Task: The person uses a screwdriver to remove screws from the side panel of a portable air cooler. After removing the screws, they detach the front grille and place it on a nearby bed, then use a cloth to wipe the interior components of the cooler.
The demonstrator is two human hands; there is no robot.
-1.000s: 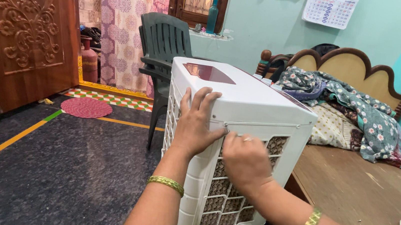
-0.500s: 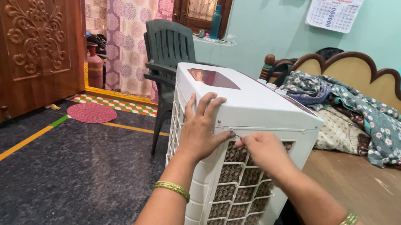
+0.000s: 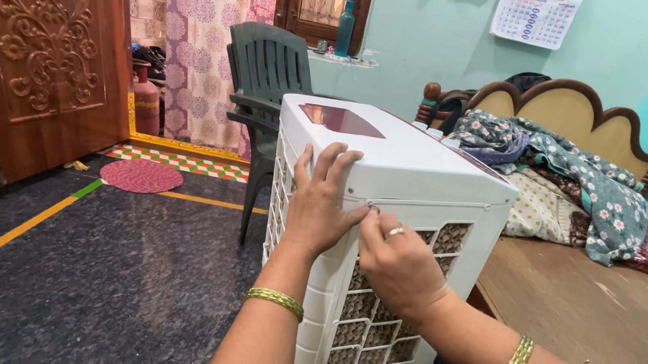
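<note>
Both hands are laid on the upper rear corner of a white air cooler (image 3: 383,237) that stands on the dark floor (image 3: 85,277). Left hand (image 3: 322,202) is pressed flat against the cooler's top edge, fingers spread and reaching up over the rim, nothing being gripped. Right hand (image 3: 400,264) is set just beside it, touching it at the thumb side, with fingertips bunched at the seam where the top panel meets the grille; whether anything is pinched there cannot be told. A ring is worn on the right hand and a gold bangle on each wrist. Below the right hand the cooler's honeycomb pad is seen through the grille openings. A dark reddish panel (image 3: 341,120) is set into the cooler's top, beyond the left hand. Behind the cooler, past the left hand, a dark green plastic chair (image 3: 259,77) is placed. To the right of the right hand a wooden bed (image 3: 588,293) extends, with crumpled floral bedding (image 3: 584,183) heaped by its headboard. Far to the left of the left hand a carved wooden door (image 3: 39,44) and a round pink mat (image 3: 142,176) are seen.
</note>
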